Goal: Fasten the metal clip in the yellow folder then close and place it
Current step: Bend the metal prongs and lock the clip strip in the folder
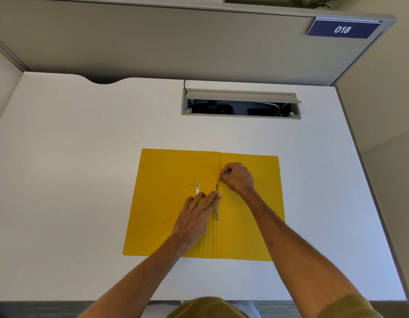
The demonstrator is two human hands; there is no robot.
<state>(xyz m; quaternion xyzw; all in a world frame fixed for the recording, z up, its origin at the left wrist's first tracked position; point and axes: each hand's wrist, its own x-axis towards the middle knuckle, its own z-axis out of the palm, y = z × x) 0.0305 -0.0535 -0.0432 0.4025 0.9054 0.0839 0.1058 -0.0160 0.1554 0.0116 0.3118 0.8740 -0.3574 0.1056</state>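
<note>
Fingertips (218, 195) of our left hand (194, 216) lie flat and unclenched on the metal clip (217, 200), which runs lengthwise along the spine of the open yellow folder (166, 203). Our right hand (236, 179) is nearer the clip's far end, curled and pinching there. What it pinches we cannot tell.

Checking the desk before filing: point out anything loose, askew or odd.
A separate metal clip piece lies loose on the yellow folder's left flap, off the fastener strip at the spine. The desk's cable hatch stands open, wiring exposed. Nothing looks spilled or damaged.
</note>
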